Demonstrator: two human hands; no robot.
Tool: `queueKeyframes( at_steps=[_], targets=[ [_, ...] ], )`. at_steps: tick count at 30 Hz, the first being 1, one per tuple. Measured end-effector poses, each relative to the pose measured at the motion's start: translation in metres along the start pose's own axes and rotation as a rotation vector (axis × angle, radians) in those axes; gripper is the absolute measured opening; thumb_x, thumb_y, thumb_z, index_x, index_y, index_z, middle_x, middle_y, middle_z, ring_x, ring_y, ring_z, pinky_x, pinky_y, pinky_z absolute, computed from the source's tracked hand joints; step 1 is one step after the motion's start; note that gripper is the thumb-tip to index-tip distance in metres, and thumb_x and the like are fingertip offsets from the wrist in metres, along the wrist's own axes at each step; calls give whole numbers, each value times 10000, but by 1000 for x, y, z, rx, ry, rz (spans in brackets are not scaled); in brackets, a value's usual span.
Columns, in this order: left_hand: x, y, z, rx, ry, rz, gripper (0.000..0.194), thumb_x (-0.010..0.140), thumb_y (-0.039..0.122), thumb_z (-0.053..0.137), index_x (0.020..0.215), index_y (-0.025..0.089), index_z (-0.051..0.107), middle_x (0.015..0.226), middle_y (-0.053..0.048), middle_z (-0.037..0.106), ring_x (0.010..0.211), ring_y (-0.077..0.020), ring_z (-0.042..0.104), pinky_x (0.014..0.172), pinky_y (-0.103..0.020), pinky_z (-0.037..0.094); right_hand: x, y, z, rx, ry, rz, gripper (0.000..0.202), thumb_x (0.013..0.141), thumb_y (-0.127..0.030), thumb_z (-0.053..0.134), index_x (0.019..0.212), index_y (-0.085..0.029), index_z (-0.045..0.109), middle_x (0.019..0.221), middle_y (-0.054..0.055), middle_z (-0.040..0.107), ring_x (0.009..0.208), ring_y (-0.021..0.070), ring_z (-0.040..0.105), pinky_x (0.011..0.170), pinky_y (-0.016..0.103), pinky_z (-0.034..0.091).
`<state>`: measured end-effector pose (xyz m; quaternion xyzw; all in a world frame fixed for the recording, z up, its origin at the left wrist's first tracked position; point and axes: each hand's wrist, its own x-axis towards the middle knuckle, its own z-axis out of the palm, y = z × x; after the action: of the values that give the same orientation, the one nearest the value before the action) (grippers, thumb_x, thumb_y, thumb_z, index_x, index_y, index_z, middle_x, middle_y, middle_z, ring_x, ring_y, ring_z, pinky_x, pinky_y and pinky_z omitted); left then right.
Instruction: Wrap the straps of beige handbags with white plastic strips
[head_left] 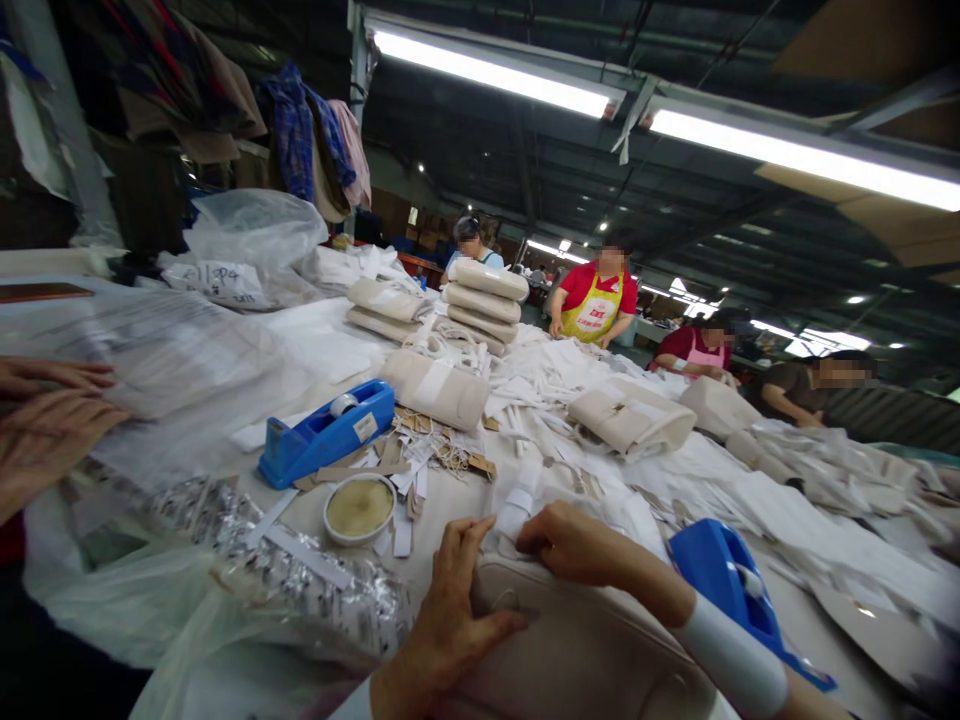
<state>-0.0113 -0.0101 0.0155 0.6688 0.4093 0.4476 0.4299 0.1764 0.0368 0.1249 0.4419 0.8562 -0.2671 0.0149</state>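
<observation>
A beige handbag (pixel 577 635) lies right in front of me, at the lower middle of the head view. My left hand (pixel 450 610) grips its left upper edge, thumb stretched over the front and fingers at the top. Reaching across from the right, my right hand (pixel 574 545) has curled fingers at the bag's far top edge; the fingertips are partly hidden. Just beyond the fingers is a white-wrapped strap (pixel 517 505) on the bag. A thin cord loop (pixel 506 598) shows near my left thumb.
Blue tape dispensers stand at left (pixel 330 430) and right (pixel 724 580). Near the left one are a round tub (pixel 360 508) and loose tags (pixel 409 470). Folded bags (pixel 484 305) are stacked beyond. Another person's hands (pixel 56 420) rest on plastic at far left; several co-workers stand behind.
</observation>
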Motion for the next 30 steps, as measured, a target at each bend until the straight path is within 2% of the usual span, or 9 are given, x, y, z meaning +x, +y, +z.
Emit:
queueKeyframes(
  at_steps=[3,6,11,14,18,20,25,27,30],
  targets=[
    [-1,-3,1,-15,-1,10,862,594,293,829,1368,258,451,1325,-111,427,1253,-349,408,1093,-511,318,-6,5,-5,73,-63,-71,156,602,-28,413,599,-180,450,575,-58,436,572,93,386,539,211,286],
    [-2,-3,3,-54,25,39,753,598,270,819,1272,248,484,1286,-106,443,1234,-344,422,1074,-500,340,-7,9,-6,85,-101,-96,207,584,-31,405,666,-180,524,625,-52,492,601,98,427,562,204,312],
    [-4,-1,6,-114,77,42,533,609,176,782,1062,231,507,1227,-83,470,1225,-313,435,1056,-433,360,0,12,6,13,33,-36,305,560,-34,401,716,-164,629,624,-18,572,600,109,480,562,202,327],
    [-5,-1,6,-123,69,17,535,607,147,780,1054,234,499,1224,-73,476,1222,-295,439,1053,-401,362,-1,14,10,71,54,-30,339,579,-37,399,748,-165,664,656,-14,609,621,114,506,580,199,348],
    [-5,-2,5,-128,53,-11,547,606,131,784,1056,239,492,1210,-64,489,1213,-284,449,1044,-376,365,-8,15,3,249,-58,-37,317,641,-67,433,800,-172,685,719,-16,637,674,132,547,631,203,398],
    [-5,-1,5,-132,45,-16,543,603,126,786,1047,237,494,1202,-64,494,1201,-286,457,1035,-373,370,-9,16,1,267,-83,-36,332,648,-72,444,837,-177,697,753,-12,658,704,142,566,658,209,413],
    [-4,0,5,-130,38,-18,525,627,116,774,1055,237,494,1253,-66,469,1216,-275,448,1038,-357,364,-2,21,6,109,8,-17,391,604,-40,426,825,-170,722,706,-11,658,651,128,534,601,203,372],
    [-4,-1,6,-121,43,1,526,633,127,773,1067,234,496,1276,-73,452,1235,-282,432,1048,-367,356,2,22,10,106,32,32,313,628,-68,459,765,-160,725,642,-16,626,615,123,507,572,204,350],
    [-5,-1,6,-114,46,28,522,625,121,769,1063,220,502,1279,-83,444,1248,-296,421,1056,-389,350,5,17,14,163,64,123,181,700,-196,556,709,-145,729,606,-13,602,601,126,497,567,211,341]
  ],
)
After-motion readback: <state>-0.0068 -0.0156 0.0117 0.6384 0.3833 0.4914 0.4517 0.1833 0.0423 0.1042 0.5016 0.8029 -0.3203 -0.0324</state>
